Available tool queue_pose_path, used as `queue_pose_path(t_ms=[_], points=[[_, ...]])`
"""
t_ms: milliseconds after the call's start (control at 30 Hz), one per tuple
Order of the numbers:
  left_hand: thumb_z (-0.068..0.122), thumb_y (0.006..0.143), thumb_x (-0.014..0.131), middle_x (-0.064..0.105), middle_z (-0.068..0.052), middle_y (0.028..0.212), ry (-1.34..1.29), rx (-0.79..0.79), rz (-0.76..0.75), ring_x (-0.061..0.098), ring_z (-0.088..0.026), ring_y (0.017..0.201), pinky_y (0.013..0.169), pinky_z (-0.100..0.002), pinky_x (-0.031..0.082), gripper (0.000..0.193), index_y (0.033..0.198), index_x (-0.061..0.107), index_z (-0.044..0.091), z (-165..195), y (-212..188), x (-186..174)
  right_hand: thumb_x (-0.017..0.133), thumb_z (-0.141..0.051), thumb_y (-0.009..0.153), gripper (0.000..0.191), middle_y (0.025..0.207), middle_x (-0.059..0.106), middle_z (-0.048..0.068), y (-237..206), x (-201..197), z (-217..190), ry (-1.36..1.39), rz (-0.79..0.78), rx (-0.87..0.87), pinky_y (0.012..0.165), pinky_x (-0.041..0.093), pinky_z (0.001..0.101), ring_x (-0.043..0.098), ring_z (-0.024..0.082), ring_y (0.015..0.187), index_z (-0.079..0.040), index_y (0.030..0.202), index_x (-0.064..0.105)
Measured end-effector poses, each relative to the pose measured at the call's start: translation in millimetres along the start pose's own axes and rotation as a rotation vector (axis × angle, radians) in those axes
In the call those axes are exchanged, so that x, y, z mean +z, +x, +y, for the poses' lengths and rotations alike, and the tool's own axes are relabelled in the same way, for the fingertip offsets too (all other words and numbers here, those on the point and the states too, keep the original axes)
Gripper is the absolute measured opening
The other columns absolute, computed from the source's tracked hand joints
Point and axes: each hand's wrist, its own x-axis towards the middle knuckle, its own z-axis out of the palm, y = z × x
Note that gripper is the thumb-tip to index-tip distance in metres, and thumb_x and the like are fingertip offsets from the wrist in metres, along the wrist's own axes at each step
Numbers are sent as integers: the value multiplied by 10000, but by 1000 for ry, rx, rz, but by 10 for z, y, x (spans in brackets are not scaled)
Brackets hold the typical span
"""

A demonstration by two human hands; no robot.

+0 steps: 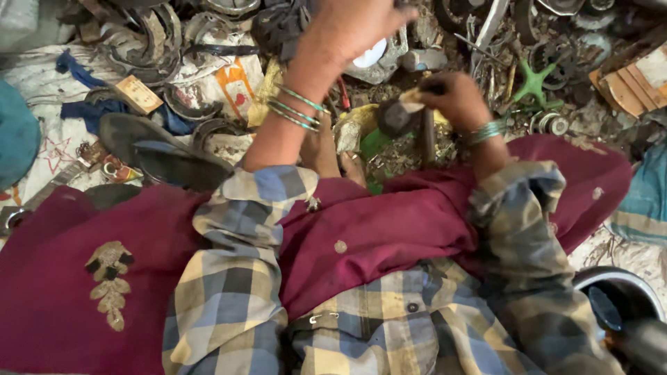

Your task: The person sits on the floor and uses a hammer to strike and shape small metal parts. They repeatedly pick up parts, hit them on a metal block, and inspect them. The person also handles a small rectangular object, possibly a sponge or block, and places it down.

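ground: a heap of rusty grey scrap metal parts (167,42) is lying over pale printed sacking (42,139).
left hand (351,28): is reaching out over the heap, fingers blurred (cannot tell their state).
right hand (455,101): fingers are curling tight around a dark rusty metal hammer (406,118), just above the maroon cloth lap (389,229).
edges: a steel bowl (618,278) is being cut off at the lower right.

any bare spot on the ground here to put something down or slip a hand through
Little is bare. The pale printed cloth at left shows open patches between the dark sandal and the blue rag. The scrap metal pile ahead is packed tight around the left hand and right hand, which grips a hammer.
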Motion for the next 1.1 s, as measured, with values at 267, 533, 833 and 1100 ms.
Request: queue_pose_path(t_ms=[267, 533, 833, 1100], points=[[375, 697, 912, 729, -174, 839, 63, 11, -152, 706, -386, 809, 710, -476, 562, 380, 913, 799, 83, 488, 42, 162, 696, -119, 1054, 189, 1140, 736, 56, -209, -379, -159, 1229, 74, -21, 997, 605, 346, 719, 165, 1035, -37, 1224, 687], [378, 756, 874, 756, -103, 935, -94, -76, 19, 733, -333, 828, 713, -456, 561, 383, 1036, 779, 135, 700, 19, 383, 691, -71, 1035, 216, 1174, 718, 38, -165, -355, -139, 1429, 131, -140, 1004, 594, 364, 705, 173, 1092, -74, 1249, 660], [194, 907, 767, 693, -60, 1188, 193, 73, 181, 733, -252, 843, 713, -392, 578, 256, 1149, 719, 128, 717, -171, 612, 728, -114, 1000, 344, 1252, 705, 37, -260, -259, -312, 1568, 95, -203, 1056, 619, 380, 709, 194, 1168, -66, 1328, 634], [159, 884, 785, 655, -81, 1296, 177, 59, 53, 735, -260, 846, 749, -390, 590, 430, 1304, 695, 148, 733, -136, 574, 744, -102, 1049, 400, 1307, 687, 53, -292, -311, -528, 1472, 243, -249, 1029, 598, 362, 677, 172, 1179, -34, 1418, 606]])
